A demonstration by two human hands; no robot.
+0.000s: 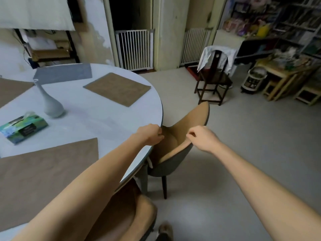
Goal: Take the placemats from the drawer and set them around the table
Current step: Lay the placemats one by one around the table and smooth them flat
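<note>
Counting four placemats on the round white surface [107, 119]: one brown placemat nearest the camera [43, 174], partly under the left forearm, a second brown one [117, 89] over by the far right edge, a third brown one [10, 91] cut off at the left border, and one grey placemat [62, 73] at the back. All four lie flat near the rim, apart from each other.

In the middle area there's one pale vase [50, 103] standing upright and one tissue box [23, 128] just beside it.

Both hands are out at the tan-lined chair [180, 136] tucked against the surface's right edge. The left hand [150, 133] has its fingers curled at the chair's near side, right by the rim, though I can't tell if it's really gripping anything. The right hand [201, 138] pinches the top edge of the chair back.

One dark wooden chair [212, 80] with cloth draped over it stands well apart on the floor, and two white gates [134, 49] sit in the doorways behind.
</note>
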